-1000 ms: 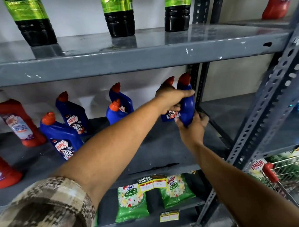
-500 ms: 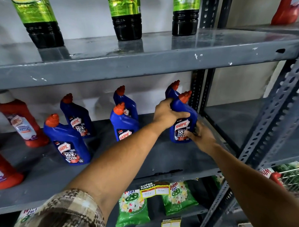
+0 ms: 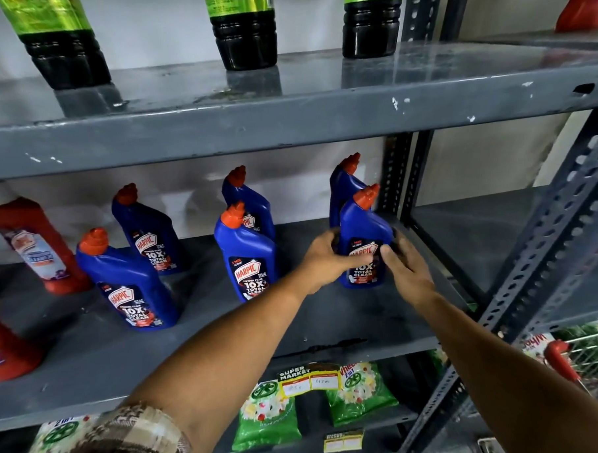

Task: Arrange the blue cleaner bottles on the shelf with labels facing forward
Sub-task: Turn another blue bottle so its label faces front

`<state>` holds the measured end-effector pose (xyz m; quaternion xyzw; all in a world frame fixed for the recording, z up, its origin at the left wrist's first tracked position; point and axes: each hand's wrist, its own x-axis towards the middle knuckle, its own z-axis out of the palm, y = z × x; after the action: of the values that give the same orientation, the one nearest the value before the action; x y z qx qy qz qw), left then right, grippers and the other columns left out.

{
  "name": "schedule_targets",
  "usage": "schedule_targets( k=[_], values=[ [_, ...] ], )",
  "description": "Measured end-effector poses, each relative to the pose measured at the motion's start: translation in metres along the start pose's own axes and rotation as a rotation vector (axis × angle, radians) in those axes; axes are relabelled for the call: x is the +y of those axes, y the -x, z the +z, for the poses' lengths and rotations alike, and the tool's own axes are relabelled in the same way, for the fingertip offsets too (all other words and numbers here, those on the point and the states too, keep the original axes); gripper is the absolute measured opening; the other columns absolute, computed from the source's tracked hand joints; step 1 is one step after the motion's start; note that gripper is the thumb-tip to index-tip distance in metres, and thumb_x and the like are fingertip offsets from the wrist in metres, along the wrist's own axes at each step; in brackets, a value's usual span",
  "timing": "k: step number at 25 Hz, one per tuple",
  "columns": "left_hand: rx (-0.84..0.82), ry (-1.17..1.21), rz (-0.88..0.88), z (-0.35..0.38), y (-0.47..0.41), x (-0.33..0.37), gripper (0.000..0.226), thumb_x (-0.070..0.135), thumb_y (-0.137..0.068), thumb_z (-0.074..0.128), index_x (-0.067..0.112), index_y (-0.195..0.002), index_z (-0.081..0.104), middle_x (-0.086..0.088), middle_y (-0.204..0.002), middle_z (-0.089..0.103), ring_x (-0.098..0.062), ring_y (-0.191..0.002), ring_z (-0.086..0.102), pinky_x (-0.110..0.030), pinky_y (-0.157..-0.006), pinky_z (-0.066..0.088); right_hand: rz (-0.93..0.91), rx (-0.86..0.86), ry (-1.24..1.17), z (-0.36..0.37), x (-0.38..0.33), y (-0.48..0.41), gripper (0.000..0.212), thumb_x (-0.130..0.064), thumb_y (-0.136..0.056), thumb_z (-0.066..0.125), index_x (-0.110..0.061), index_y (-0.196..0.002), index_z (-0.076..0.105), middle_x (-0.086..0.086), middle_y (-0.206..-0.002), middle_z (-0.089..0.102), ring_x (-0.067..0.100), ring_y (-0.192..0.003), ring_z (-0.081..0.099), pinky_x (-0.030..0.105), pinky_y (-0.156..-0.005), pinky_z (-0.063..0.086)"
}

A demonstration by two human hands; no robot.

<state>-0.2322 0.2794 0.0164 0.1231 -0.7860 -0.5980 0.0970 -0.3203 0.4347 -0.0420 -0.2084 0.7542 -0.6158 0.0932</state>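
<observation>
Several blue cleaner bottles with orange caps stand on the grey middle shelf (image 3: 295, 332) in front-and-back pairs. The front right bottle (image 3: 363, 230) stands upright with its label facing me. My left hand (image 3: 330, 259) wraps its left side and my right hand (image 3: 404, 268) touches its right side with loosely spread fingers. Behind it stands another blue bottle (image 3: 340, 187). The middle pair is a front bottle (image 3: 245, 252) and a rear bottle (image 3: 245, 194). The left pair is a front bottle (image 3: 129, 285) and a rear bottle (image 3: 150, 232). Their labels face forward.
Red cleaner bottles (image 3: 34, 244) stand at the shelf's left end. Dark bottles with green labels (image 3: 244, 26) line the upper shelf. Green detergent packs (image 3: 268, 419) lie on the lower shelf. A perforated grey upright (image 3: 558, 222) rises at the right, with a wire cart (image 3: 591, 357) beyond.
The front right bottle was turned in my hands from sideways to label forward and set down on the shelf in front of the rear bottle. My right hand shifted from under it to its side.
</observation>
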Motion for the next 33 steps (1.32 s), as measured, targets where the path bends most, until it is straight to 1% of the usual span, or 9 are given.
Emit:
schedule_targets(
  k=[4, 10, 13, 16, 19, 23, 26, 30, 33],
  values=[
    [0.050, -0.070, -0.021, 0.004, 0.009, -0.039, 0.037, 0.012, -0.079, 0.075, 0.015, -0.114, 0.062, -0.004, -0.108, 0.072, -0.016, -0.099, 0.068, -0.043, -0.096, 0.054, 0.017, 0.057, -0.030, 0.011, 0.004, 0.011, 0.041, -0.046, -0.095, 0.044, -0.022, -0.126, 0.054, 0.001, -0.114, 0.064, 0.018, -0.107, 0.062, 0.035, -0.088, 0.050],
    [0.048, -0.097, -0.016, 0.014, 0.032, -0.048, 0.044, 0.018, -0.081, 0.073, 0.015, -0.123, 0.059, -0.004, -0.118, 0.071, -0.015, -0.105, 0.067, -0.040, -0.098, 0.053, -0.023, 0.031, -0.060, 0.008, 0.013, 0.035, 0.026, -0.050, -0.094, 0.040, -0.046, -0.114, 0.056, -0.002, -0.117, 0.065, 0.014, -0.108, 0.062, 0.037, -0.092, 0.052],
    [0.070, -0.154, -0.023, 0.014, 0.042, -0.044, 0.051, 0.022, -0.083, 0.071, 0.017, -0.130, 0.054, -0.001, -0.123, 0.067, -0.016, -0.109, 0.063, -0.036, -0.098, 0.051, -0.012, 0.136, 0.053, 0.013, 0.003, 0.047, 0.042, -0.044, -0.096, 0.040, -0.026, -0.134, 0.046, -0.001, -0.128, 0.056, 0.009, -0.111, 0.055, 0.020, -0.094, 0.045],
    [0.305, 0.002, 0.064, 0.004, 0.072, -0.057, 0.029, 0.020, -0.083, 0.071, 0.022, -0.110, 0.061, 0.001, -0.108, 0.067, -0.014, -0.098, 0.064, -0.034, -0.092, 0.053, -0.107, 0.390, 0.164, 0.024, -0.009, 0.081, 0.039, -0.042, -0.092, 0.048, -0.013, -0.117, 0.054, 0.008, -0.109, 0.059, 0.021, -0.096, 0.059, 0.026, -0.081, 0.049],
    [0.771, 0.073, 0.185, -0.034, 0.107, -0.084, 0.017, 0.028, -0.085, 0.062, 0.023, -0.100, 0.057, -0.012, -0.102, 0.065, -0.024, -0.095, 0.064, -0.038, -0.089, 0.051, -0.263, 0.048, 0.244, 0.061, -0.022, 0.106, 0.019, -0.034, -0.092, 0.053, -0.018, -0.094, 0.064, 0.002, -0.086, 0.067, 0.013, -0.078, 0.063, 0.016, -0.065, 0.046],
    [0.753, 0.149, -0.062, -0.098, 0.092, -0.091, 0.053, 0.033, -0.098, 0.046, 0.006, -0.143, 0.038, -0.013, -0.150, 0.042, -0.024, -0.139, 0.039, -0.035, -0.115, 0.029, -0.121, -0.351, 0.213, 0.128, -0.044, 0.068, 0.056, -0.027, -0.095, 0.051, -0.020, -0.146, 0.030, 0.003, -0.145, 0.046, 0.017, -0.131, 0.047, 0.034, -0.108, 0.040],
    [0.615, 0.218, -0.194, -0.111, 0.081, -0.086, 0.040, 0.035, -0.100, 0.041, 0.005, -0.120, 0.060, -0.026, -0.122, 0.063, -0.034, -0.112, 0.060, -0.042, -0.099, 0.045, -0.059, -0.380, 0.219, 0.164, -0.051, 0.037, 0.066, -0.028, -0.095, 0.049, -0.030, -0.150, 0.013, 0.004, -0.151, 0.041, 0.022, -0.134, 0.044, 0.047, -0.109, 0.039],
    [0.609, 0.142, -0.157, -0.107, 0.097, -0.094, 0.025, 0.027, -0.100, 0.043, 0.015, -0.091, 0.062, -0.010, -0.093, 0.065, -0.014, -0.079, 0.058, -0.029, -0.075, 0.042, -0.132, -0.233, 0.253, 0.170, -0.043, 0.054, 0.052, -0.020, -0.094, 0.049, -0.024, -0.143, 0.031, 0.005, -0.135, 0.057, 0.020, -0.120, 0.057, 0.035, -0.099, 0.047],
    [0.590, 0.174, -0.112, -0.102, 0.108, -0.104, 0.025, 0.029, -0.099, 0.044, 0.017, -0.090, 0.064, -0.003, -0.091, 0.067, -0.009, -0.079, 0.059, -0.030, -0.077, 0.046, -0.179, -0.196, 0.176, 0.167, -0.029, 0.069, 0.048, -0.021, -0.094, 0.049, -0.028, -0.140, 0.035, 0.004, -0.133, 0.058, 0.016, -0.119, 0.057, 0.039, -0.100, 0.050]
  ],
)
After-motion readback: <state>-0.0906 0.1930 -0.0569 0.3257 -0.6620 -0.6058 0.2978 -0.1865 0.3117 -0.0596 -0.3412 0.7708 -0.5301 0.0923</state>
